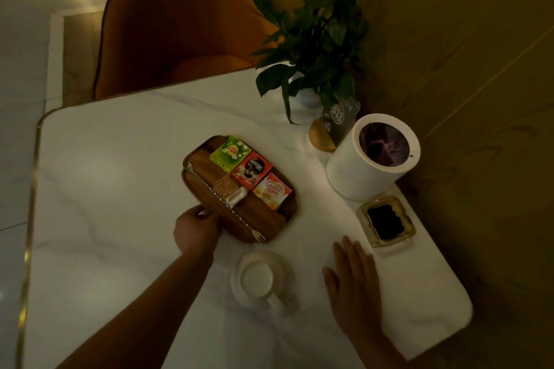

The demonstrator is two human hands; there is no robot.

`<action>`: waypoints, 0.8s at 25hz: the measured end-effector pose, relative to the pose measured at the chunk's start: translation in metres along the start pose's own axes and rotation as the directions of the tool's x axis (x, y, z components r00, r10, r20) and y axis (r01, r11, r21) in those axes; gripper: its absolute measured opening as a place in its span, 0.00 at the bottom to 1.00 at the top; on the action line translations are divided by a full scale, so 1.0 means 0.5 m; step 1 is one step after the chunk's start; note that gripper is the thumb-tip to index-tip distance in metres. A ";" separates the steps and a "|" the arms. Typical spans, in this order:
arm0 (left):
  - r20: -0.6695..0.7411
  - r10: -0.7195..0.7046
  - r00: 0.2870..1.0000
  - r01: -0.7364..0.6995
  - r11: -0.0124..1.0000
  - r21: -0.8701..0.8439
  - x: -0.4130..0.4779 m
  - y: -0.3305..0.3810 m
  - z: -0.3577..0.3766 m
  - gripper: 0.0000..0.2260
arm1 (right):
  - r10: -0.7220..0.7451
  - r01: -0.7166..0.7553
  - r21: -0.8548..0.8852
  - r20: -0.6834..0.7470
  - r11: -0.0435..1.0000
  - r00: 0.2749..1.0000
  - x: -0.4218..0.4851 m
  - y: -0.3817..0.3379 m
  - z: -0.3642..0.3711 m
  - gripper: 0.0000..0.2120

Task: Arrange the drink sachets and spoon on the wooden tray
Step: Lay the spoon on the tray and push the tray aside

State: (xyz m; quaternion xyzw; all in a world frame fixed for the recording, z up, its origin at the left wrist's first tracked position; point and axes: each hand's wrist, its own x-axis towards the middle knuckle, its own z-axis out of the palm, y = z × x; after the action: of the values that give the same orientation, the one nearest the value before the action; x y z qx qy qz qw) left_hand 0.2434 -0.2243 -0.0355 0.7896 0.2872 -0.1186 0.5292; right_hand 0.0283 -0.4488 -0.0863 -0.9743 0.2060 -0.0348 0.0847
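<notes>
The dark brown wooden tray (266, 219) lies on the white marble-look bench (120, 189), just ahead of the left hand (196, 228). It holds three drink sachets in a row along the side away from that hand: a green sachet (230, 153) marked Lipton, a red and black sachet (251, 169) marked Nescafe, and a white and orange sachet (272, 191) marked Coffee mate. Beside them lie two small clear packets (230, 192), touching each other. The long thin metal spoon (239, 219) lies lengthwise on the tray, between the packets and the left hand.

The left hand reaches forward, its fingers curled over the tray's near rim and gripping it. The right hand (352, 278) lies flat on the bench, palm down with its fingers straight and holding nothing.

Between the hands a white cup on a saucer (257, 278) stands. Ahead of the right hand sits a square glass dish (386, 222) with something dark in it. Beyond that a white round bin (374, 156) has a dark liner. A small dark sign (337, 114) reads B13 or 813; I cannot tell which.
</notes>
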 end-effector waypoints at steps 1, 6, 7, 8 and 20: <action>0.000 -0.002 1.000 0.002 1.000 -0.008 0.001 0.001 0.004 0.09 | 0.010 -0.010 -0.005 0.014 1.000 1.000 -0.006 0.002 0.000 0.27; 0.021 -0.007 1.000 0.007 1.000 -0.008 0.021 0.032 0.020 0.11 | 0.041 -0.041 0.001 0.022 0.999 0.999 -0.002 -0.004 -0.003 0.26; 0.027 -0.011 1.000 0.011 1.000 -0.010 0.025 0.037 0.025 0.12 | 0.041 -0.041 0.005 0.022 0.999 0.999 -0.002 -0.005 -0.004 0.26; 0.032 -0.007 0.999 0.007 1.000 -0.006 0.030 0.040 0.031 0.13 | 0.043 -0.043 0.010 0.023 0.999 0.999 -0.002 -0.004 -0.005 0.26; 0.113 0.074 0.991 -0.091 0.983 0.161 0.079 0.092 0.101 0.16 | 0.046 -0.046 0.035 0.013 0.998 0.999 -0.006 -0.004 -0.001 0.26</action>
State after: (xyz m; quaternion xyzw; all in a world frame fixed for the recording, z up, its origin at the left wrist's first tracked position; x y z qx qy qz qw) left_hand 0.3076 -0.2697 -0.0404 0.8348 0.2147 -0.1619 0.4805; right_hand 0.0265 -0.4458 -0.0855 -0.9678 0.2272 -0.0303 0.1040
